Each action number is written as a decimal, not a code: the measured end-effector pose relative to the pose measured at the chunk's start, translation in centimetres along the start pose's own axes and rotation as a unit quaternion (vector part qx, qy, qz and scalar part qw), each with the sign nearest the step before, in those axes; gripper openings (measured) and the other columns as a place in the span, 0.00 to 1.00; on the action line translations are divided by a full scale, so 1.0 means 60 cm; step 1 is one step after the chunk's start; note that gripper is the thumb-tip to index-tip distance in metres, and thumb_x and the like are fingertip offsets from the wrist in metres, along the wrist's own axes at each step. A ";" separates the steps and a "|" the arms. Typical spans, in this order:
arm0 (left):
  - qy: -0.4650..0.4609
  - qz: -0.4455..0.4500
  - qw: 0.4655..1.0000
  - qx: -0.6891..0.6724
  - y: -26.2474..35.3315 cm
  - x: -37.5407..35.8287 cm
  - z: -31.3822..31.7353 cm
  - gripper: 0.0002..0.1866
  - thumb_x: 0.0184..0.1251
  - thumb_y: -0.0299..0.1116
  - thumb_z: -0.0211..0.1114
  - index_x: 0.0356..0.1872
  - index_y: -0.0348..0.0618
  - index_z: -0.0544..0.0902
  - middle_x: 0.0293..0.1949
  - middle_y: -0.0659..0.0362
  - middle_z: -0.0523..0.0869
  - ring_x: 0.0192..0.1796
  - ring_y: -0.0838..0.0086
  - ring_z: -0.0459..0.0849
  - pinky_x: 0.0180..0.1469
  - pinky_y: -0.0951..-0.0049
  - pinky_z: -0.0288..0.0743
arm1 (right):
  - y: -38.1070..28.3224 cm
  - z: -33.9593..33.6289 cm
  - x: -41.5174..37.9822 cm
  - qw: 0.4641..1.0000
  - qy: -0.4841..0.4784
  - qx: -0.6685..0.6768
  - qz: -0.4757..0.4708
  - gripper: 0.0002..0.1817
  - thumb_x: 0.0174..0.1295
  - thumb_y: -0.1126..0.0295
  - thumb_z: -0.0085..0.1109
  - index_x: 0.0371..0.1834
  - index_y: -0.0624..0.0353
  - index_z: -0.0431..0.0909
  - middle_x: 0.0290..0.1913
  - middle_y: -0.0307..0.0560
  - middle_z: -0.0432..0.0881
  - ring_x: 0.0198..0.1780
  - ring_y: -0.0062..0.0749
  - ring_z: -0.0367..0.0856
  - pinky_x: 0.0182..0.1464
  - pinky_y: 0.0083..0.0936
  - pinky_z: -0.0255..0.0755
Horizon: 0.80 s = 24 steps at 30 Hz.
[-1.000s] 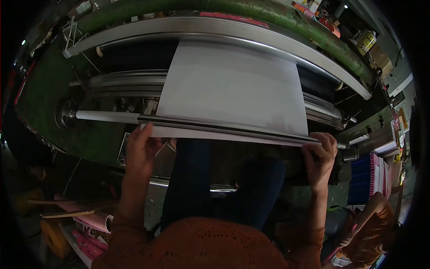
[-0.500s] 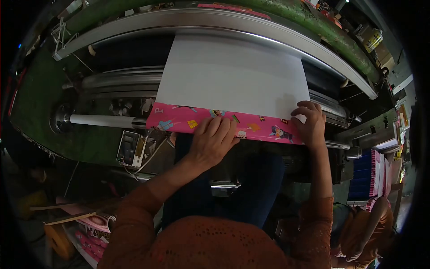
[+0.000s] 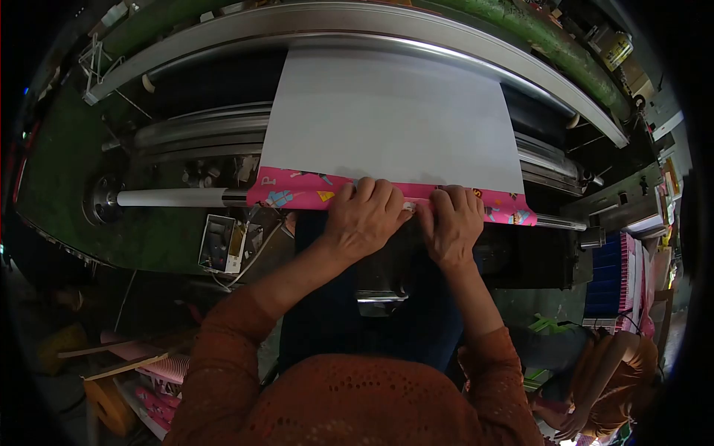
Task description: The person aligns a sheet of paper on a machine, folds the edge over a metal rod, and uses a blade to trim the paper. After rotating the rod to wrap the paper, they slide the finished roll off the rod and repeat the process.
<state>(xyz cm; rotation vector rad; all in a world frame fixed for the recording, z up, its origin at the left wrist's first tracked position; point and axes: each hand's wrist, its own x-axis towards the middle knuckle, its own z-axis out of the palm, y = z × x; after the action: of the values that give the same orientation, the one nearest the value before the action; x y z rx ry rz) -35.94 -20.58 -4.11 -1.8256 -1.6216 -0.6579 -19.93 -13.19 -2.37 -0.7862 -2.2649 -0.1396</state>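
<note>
A wide white sheet (image 3: 394, 111) comes down from under a metal bar. Its lower end shows a pink printed side (image 3: 281, 192) with cartoon figures, lying around a shaft (image 3: 171, 198). My left hand (image 3: 366, 215) is closed over the pink paper near the middle, its fingers curled across the top. Just to its right, my right hand (image 3: 454, 221) grips the same pink edge, thumb towards the left hand. The two hands are close together. Fingertips and the part of the shaft under the paper are hidden.
A curved metal bar (image 3: 357, 22) spans the machine above the sheet. Metal rollers (image 3: 201, 134) lie at the left. An open box with a cable (image 3: 222, 244) hangs below the shaft. Another person (image 3: 610, 379) is at the lower right, near stacked blue and pink goods (image 3: 617, 275).
My right hand has moved left along the pink edge, from its right end to beside my left hand. The right end of the pink strip is now uncovered. My left hand stays near the middle.
</note>
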 end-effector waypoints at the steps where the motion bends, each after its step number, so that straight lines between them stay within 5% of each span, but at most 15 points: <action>1: 0.019 -0.009 1.000 0.008 0.001 0.000 0.005 0.17 0.65 0.49 0.57 0.24 0.50 0.72 0.26 0.63 0.71 0.33 0.73 0.72 0.31 0.71 0.62 | 0.003 0.003 0.000 1.000 0.004 -0.015 -0.016 0.12 0.55 0.60 0.63 0.32 0.57 0.77 0.33 0.46 0.76 0.37 0.44 0.74 0.40 0.36 0.66; 8: 0.064 -0.075 0.995 -0.003 0.010 0.011 0.013 0.15 0.61 0.45 0.61 0.22 0.48 0.72 0.22 0.62 0.71 0.26 0.71 0.72 0.26 0.71 0.62 | 0.012 0.000 0.021 0.999 -0.034 -0.031 0.006 0.14 0.56 0.59 0.63 0.24 0.54 0.71 0.25 0.42 0.73 0.30 0.38 0.74 0.32 0.31 0.66; 17: -0.034 -0.131 0.985 -0.103 0.003 0.055 -0.020 0.08 0.56 0.33 0.66 0.26 0.42 0.78 0.32 0.58 0.79 0.42 0.64 0.79 0.35 0.66 0.74 | 0.019 -0.007 0.048 0.992 -0.111 0.029 0.045 0.10 0.57 0.62 0.63 0.28 0.56 0.75 0.26 0.41 0.76 0.32 0.38 0.75 0.33 0.32 0.70; 20: -0.131 -0.187 0.962 -0.149 -0.006 0.068 -0.026 0.08 0.62 0.32 0.63 0.27 0.38 0.79 0.36 0.56 0.81 0.44 0.61 0.80 0.39 0.63 0.75 | 0.023 -0.007 0.072 0.989 -0.125 0.069 0.047 0.10 0.57 0.63 0.63 0.37 0.56 0.79 0.35 0.42 0.80 0.40 0.40 0.77 0.39 0.33 0.72; 23: 0.057 -0.201 0.942 -0.264 -0.028 0.073 -0.032 0.13 0.68 0.37 0.59 0.38 0.36 0.80 0.52 0.50 0.81 0.54 0.57 0.79 0.51 0.60 0.76 | 0.022 -0.012 0.102 0.986 -0.141 0.042 0.074 0.21 0.59 0.63 0.62 0.55 0.55 0.77 0.58 0.47 0.76 0.56 0.42 0.74 0.52 0.39 0.69; 24: 0.137 -0.167 0.950 -0.224 -0.033 0.063 -0.039 0.14 0.68 0.38 0.57 0.42 0.36 0.79 0.53 0.48 0.80 0.56 0.55 0.77 0.55 0.58 0.74 | 0.028 0.001 0.110 0.986 -0.139 0.036 0.079 0.21 0.59 0.63 0.62 0.55 0.55 0.77 0.58 0.47 0.76 0.56 0.42 0.74 0.52 0.39 0.69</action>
<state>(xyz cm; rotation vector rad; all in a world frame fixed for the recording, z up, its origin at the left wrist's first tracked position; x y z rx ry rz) -37.38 -19.48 0.43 -1.6589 -1.6983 -1.4662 -22.63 -8.52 1.80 -0.9933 -2.4383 0.1347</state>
